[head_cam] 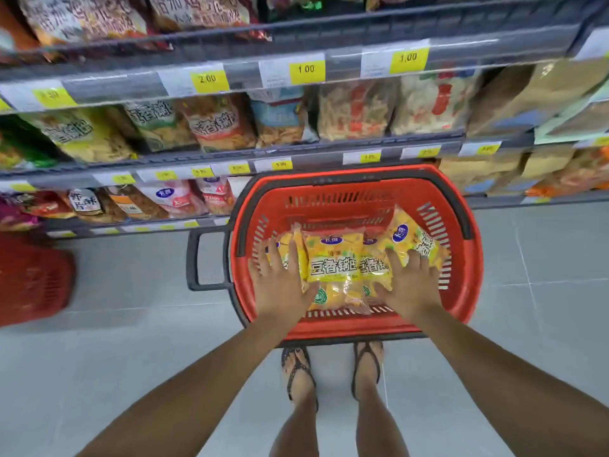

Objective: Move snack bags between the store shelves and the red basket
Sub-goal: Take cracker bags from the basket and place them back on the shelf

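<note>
Left grip (280, 280) and right grip (412, 282) both spread flat on the yellow snack bags (333, 268), hiding their outer edges, so can't count them. Shiny bags with blue logos, lying under and between the grips in the red basket (362, 184). Shelves (329, 145) beyond are blurry.

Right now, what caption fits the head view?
Left hand and right hand rest flat on yellow snack bags in the red basket, before stocked shelves.
</note>
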Available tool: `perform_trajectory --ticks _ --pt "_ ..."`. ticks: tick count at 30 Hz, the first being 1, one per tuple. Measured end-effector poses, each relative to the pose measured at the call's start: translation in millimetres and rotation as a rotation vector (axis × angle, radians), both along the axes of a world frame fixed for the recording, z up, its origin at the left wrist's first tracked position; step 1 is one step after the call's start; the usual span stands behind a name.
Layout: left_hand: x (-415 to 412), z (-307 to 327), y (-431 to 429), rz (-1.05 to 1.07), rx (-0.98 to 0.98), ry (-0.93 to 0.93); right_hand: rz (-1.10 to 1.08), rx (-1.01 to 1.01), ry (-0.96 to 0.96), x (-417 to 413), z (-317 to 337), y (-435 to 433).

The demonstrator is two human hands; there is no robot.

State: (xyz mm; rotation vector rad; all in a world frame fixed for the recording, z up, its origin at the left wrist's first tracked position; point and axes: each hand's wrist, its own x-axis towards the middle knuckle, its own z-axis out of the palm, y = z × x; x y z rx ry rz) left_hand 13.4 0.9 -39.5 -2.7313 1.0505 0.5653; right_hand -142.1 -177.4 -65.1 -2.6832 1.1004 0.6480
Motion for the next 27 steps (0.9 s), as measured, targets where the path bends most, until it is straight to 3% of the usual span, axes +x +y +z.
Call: perform_trajectory --ticks 13,18,22,27 --pt "-12 -92 -75 -0.030 -0.011 0.030 0.105 0.032 0.076 -10 -66 -95" --pt "-24 -104 -82 0.006 0.048 0.120 0.072 0.135 0.108 -20 -78 -115" --pt "-31 -113 -86 0.162 0.067 0.259 0.027 0.233 0.038 -22 -91 -119" --pt "-28 -109 -88 0.239 -0.019 0.349 0.047 0.194 -0.030 -27 -88 -122"
